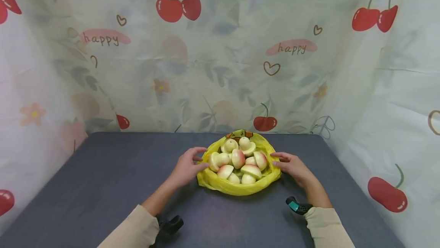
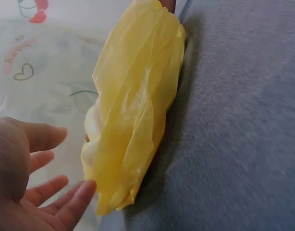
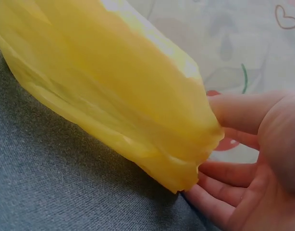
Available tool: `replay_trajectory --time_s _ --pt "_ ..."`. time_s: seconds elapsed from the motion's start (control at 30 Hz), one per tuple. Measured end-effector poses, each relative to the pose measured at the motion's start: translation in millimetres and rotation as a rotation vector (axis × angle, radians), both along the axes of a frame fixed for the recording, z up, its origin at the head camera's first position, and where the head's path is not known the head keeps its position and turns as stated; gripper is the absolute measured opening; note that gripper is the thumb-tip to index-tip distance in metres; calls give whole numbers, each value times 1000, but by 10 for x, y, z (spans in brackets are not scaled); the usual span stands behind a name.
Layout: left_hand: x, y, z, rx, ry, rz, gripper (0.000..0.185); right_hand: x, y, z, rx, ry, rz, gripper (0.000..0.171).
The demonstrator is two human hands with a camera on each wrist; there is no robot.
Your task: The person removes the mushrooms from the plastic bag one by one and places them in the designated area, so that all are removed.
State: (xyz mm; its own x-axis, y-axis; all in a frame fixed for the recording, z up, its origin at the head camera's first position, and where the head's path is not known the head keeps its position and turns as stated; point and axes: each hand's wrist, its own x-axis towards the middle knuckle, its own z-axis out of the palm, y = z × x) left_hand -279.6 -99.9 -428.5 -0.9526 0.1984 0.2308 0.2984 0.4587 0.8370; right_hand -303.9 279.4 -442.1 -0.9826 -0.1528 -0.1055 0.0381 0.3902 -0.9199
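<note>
— Backdrop: pale cloth curtain printed with red cherries (image 1: 178, 8), hung round three sides. Surface: dark grey felt-covered table (image 1: 103, 187). Next item?

— Crumpled yellow plastic bag (image 1: 237, 187), at 12 o'clock from the person, mouth spread wide and rolled down. Inside: pile of cream-and-pink mushroom-shaped toys (image 1: 238, 161), all exposed.

— Hands?

— Left hand (image 1: 186, 167) at the bag's 9 o'clock edge, fingers relaxed, touching the plastic, gripping nothing. Right hand (image 1: 293, 166) at 3 o'clock, likewise loose against the rim.

— Progress?

— Judged: bag opened and flattened; every toy remains inside, none out on the table.
</note>
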Motion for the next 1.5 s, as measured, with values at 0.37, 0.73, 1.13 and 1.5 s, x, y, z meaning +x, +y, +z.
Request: replay_trajectory --time_s 0.37,0.73,1.13,1.5 --pt "-90 192 31 -198 28 -2 48 23 31 5 63 16 15 49" --pt "-183 257 -10 -246 -1 -15 52 16 42 -41 64 13 10 47" --pt "-263 275 -84 -308 35 -44 59 -7 32 -31 60 1 2 49" --pt "-243 262 -163 -320 73 -71 66 3 18 -39 55 9 12 51"
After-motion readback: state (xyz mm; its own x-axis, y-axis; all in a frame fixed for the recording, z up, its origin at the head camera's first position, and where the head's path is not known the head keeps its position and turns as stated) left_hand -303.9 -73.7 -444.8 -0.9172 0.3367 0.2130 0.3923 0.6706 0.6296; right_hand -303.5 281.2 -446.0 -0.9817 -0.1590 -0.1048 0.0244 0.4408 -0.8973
